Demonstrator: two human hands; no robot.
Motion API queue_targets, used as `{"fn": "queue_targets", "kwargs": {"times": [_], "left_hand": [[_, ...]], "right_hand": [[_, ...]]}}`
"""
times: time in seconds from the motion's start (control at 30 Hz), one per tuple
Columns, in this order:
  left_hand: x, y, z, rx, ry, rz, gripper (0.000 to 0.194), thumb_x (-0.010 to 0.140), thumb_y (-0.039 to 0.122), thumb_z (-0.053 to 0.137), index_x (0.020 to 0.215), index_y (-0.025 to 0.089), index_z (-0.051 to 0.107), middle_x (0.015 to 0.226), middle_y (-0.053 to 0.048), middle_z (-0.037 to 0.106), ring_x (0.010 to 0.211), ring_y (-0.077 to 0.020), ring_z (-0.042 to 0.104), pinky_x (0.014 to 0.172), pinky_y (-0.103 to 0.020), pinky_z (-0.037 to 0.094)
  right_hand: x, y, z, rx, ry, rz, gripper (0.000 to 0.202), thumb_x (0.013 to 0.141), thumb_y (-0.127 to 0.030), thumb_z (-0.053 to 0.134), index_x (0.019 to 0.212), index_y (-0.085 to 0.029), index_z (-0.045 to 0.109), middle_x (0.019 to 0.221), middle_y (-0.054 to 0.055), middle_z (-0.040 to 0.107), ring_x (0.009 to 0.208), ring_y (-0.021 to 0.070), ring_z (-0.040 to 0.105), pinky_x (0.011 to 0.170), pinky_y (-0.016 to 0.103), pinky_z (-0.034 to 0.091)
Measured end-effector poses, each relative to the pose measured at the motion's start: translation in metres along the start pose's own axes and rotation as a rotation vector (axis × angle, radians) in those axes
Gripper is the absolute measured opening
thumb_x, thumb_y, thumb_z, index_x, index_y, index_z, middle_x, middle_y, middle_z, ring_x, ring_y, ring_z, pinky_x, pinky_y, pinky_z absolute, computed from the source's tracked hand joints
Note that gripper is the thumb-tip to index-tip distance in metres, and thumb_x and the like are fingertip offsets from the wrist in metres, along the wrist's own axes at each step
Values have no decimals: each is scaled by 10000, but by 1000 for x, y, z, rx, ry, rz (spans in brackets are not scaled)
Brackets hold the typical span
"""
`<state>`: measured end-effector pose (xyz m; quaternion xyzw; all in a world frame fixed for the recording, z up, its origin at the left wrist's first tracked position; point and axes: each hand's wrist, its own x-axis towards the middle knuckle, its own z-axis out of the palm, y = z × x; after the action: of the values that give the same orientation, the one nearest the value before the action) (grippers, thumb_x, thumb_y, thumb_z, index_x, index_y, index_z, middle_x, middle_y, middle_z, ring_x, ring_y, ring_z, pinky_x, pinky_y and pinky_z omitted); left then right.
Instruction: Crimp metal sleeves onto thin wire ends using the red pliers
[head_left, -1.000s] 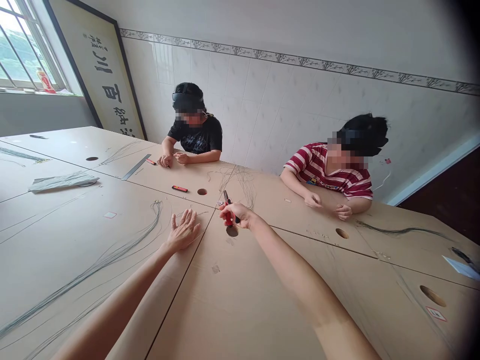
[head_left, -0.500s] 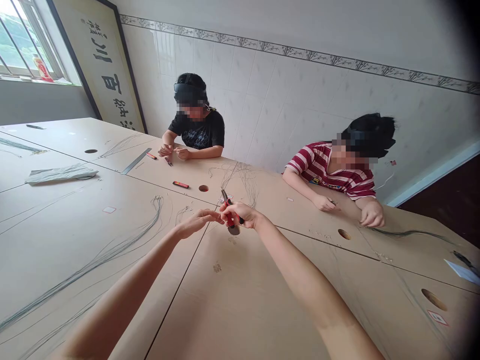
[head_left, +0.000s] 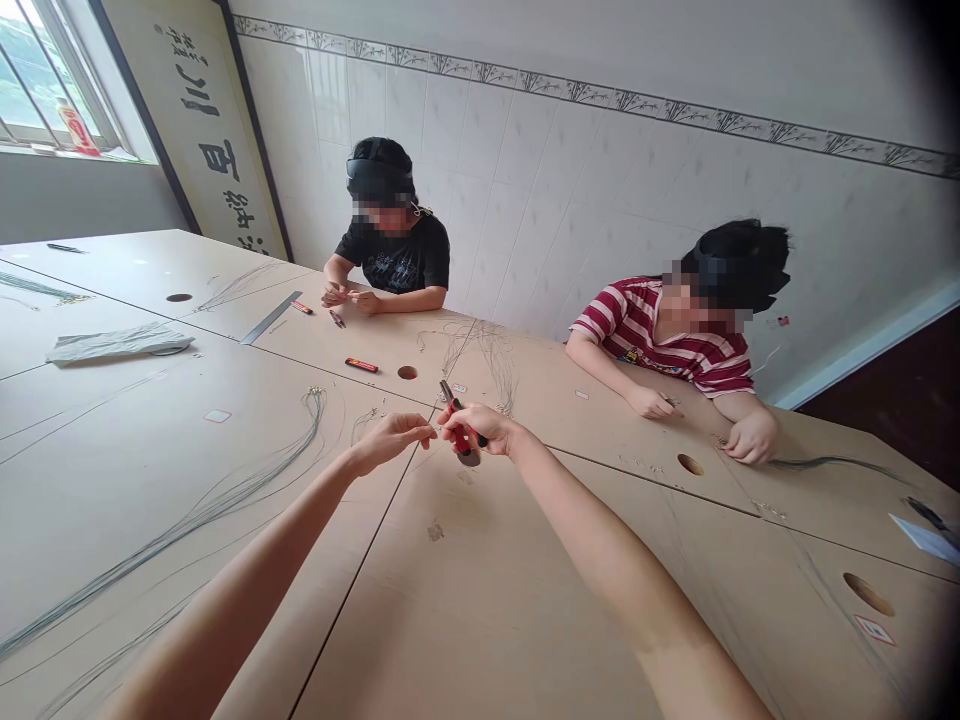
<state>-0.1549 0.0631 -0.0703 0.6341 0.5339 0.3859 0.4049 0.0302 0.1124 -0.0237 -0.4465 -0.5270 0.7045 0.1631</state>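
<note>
Red-and-black pliers [head_left: 460,432] are gripped in my right hand [head_left: 480,425], their jaws pointing away from me over the table. Close by on the left, my left hand [head_left: 394,440] is pinched closed at the fingertips; whatever is between them is too small to make out. A small gap separates the two hands. Left of my left hand lies a long bundle of thin dark wires [head_left: 247,480] with small metallic ends gathered at its far tip. More loose wires [head_left: 491,365] lie beyond my right hand.
Two people sit across the table [head_left: 480,600], handling small items. A red-and-black box cutter [head_left: 361,366], a metal ruler [head_left: 271,318] and a grey cloth [head_left: 120,343] lie on it. Round holes [head_left: 690,465] pierce the tabletop. Small metal pieces [head_left: 641,467] are scattered at right.
My left hand has drawn slightly left, away from the pliers, and its fingers have curled into a pinch. The pliers stay in my right hand, which has hardly moved.
</note>
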Motion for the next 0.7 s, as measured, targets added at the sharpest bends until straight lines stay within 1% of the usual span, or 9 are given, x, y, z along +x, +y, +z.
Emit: {"fn": "queue_targets", "kwargs": {"times": [0.1,0.13,0.2,0.33,0.43,0.53,0.63,0.7], "left_hand": [[-2,2,-3,0,-83,-4,360,802,507,587,679,187,698,514,32,487,441,-94,293,461,-254,193],[-2,3,-4,-2,-94,-3,361,808,505,580,684,186,695,514,34,480,441,-92,281,461,-255,180],[-3,4,-6,-8,-103,0,354,810,496,576,688,183,690,540,28,511,445,-89,288,460,-254,180],[-4,8,-8,-27,-98,5,340,808,481,579,738,175,710,701,-15,665,464,-88,385,452,-251,238],[-6,8,-13,-27,-74,8,361,807,497,587,815,166,732,793,-52,721,550,-124,523,496,-254,343],[-4,2,-23,-2,-11,2,394,825,512,576,881,155,731,801,-77,736,747,-187,640,648,-279,454],[10,-10,-40,78,113,-55,399,899,488,521,964,137,699,877,-93,732,871,-200,665,778,-322,495],[24,-20,-54,182,221,-133,390,940,470,500,1041,131,663,977,-92,712,913,-199,664,836,-379,508]], "right_hand": [[3,1,2,-21,12,20,75,906,-134,577,831,-128,577,656,-35,582,522,84,535,526,215,484],[4,2,3,-29,14,28,83,918,-156,581,841,-125,584,667,-35,583,525,81,536,527,213,485],[7,3,4,-45,19,45,102,938,-198,585,871,-122,595,687,-34,586,523,76,532,522,210,484],[12,7,4,-64,33,77,155,960,-267,578,922,-119,604,722,-29,591,525,71,531,518,207,485],[16,11,3,-61,47,91,181,965,-295,573,936,-118,605,751,-18,599,555,77,549,525,209,490],[11,15,0,-39,60,91,189,963,-303,572,926,-120,599,749,-19,594,559,79,550,523,209,486],[-6,15,-6,3,63,61,139,936,-253,587,878,-126,580,690,-25,586,524,83,534,508,213,465],[-21,14,-12,37,64,24,79,861,-178,626,840,-138,562,635,-16,595,502,96,531,505,225,451]]}}
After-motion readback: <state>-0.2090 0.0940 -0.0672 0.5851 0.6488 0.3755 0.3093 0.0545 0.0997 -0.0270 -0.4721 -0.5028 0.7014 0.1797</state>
